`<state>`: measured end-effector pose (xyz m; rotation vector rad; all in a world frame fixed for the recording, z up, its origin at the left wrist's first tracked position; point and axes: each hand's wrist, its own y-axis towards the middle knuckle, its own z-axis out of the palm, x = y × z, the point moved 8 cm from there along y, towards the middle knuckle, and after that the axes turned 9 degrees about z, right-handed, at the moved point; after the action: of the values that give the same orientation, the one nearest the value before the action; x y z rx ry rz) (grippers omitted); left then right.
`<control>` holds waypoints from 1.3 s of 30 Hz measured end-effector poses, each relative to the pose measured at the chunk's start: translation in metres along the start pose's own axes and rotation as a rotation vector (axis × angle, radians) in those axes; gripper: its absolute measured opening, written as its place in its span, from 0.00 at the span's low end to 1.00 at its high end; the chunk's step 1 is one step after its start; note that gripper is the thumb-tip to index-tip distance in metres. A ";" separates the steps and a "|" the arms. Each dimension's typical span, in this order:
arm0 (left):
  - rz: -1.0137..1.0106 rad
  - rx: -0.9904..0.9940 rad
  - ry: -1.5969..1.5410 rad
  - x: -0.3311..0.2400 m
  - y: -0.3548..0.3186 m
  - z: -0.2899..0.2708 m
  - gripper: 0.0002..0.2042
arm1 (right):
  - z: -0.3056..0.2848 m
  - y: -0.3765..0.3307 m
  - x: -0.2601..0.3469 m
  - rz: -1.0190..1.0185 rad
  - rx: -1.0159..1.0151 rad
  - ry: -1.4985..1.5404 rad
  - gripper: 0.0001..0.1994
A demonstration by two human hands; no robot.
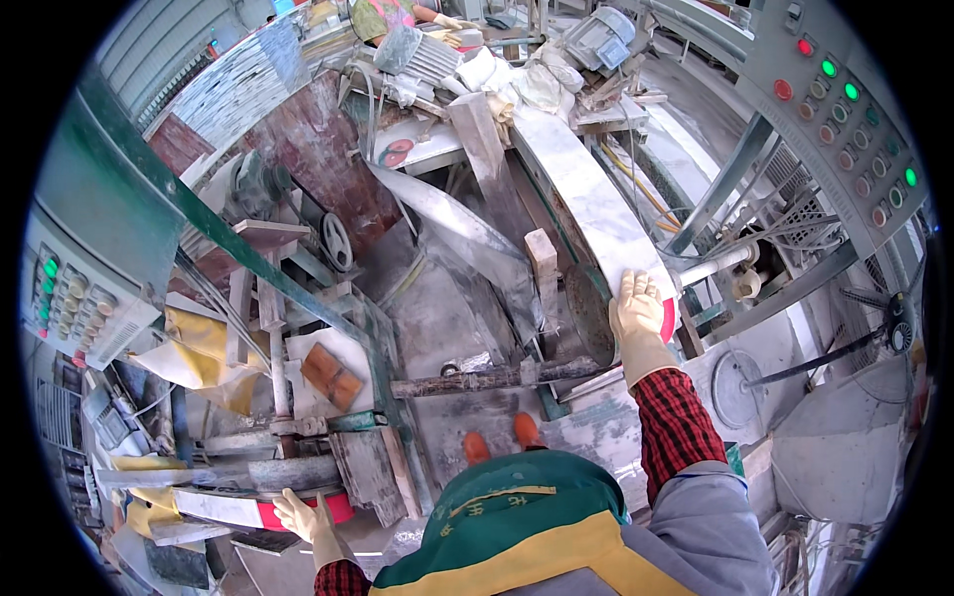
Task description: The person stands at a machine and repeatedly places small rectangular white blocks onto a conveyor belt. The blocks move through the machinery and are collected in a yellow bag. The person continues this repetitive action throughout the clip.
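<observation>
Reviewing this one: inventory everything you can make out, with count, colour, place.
Long slab: 1, white, right of centre
Short strip: 1, white, lower left
Red pieces: 2, red, lower left and right
Control panels: 2, grey, left and upper right
Motors: at least 2, bluish grey, top
Handwheel: 1, pale, left of centre
Fan: 1, black, right edge
Tile: 1, brown, left of centre
Sheeting: several pieces, yellow, left
Co-worker: 1, pale gloves, top
Apron: 1, green and yellow, bottom
Shoes: 2, orange, lower centre
Sleeves: 2, red plaid, both wrists
Left grip: 1, cream glove, at left red piece
Right grip: 1, cream glove, on slab's near end
</observation>
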<state>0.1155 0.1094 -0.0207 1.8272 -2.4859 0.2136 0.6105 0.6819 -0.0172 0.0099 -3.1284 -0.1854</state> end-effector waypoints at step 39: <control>0.060 -0.083 -0.103 -0.016 -0.014 0.020 0.35 | 0.013 0.014 0.013 0.073 0.119 -0.098 0.27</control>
<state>0.1343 0.1173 -0.0416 1.7772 -2.5771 0.0184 0.5977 0.6971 -0.0284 -0.1167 -3.2258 0.0004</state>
